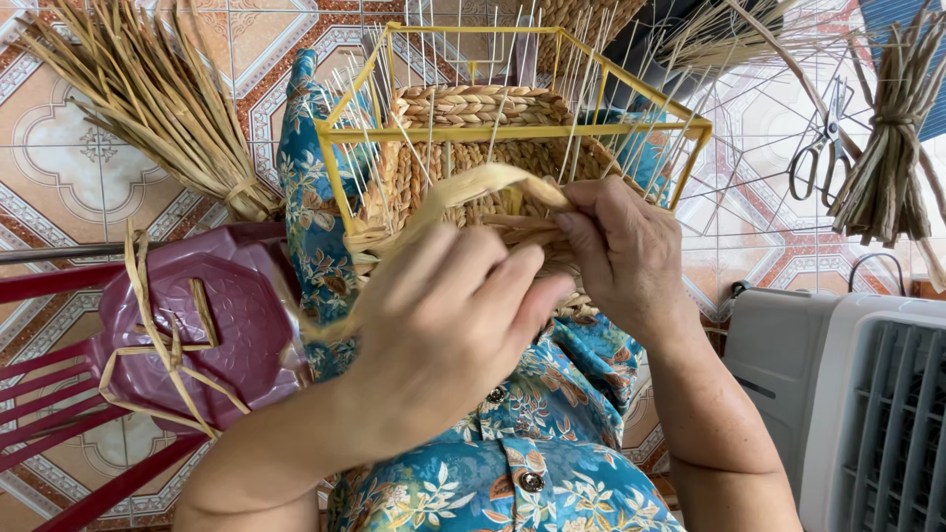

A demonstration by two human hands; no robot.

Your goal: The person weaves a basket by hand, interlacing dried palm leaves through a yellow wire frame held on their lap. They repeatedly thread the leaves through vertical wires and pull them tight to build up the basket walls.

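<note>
Centrally, both hands pinch 1 flat tan dried-grass strand point(473, 187) arching 9-to-3 o'clock against the yellow wire basket frame point(512, 130): right hand point(621, 251) grips its 3 o'clock end, left hand point(448, 335) nearer the viewer.

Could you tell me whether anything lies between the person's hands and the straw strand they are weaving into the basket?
Nothing visible does: both the left hand and right hand already grip the straw strand directly, against the woven basket.
</note>
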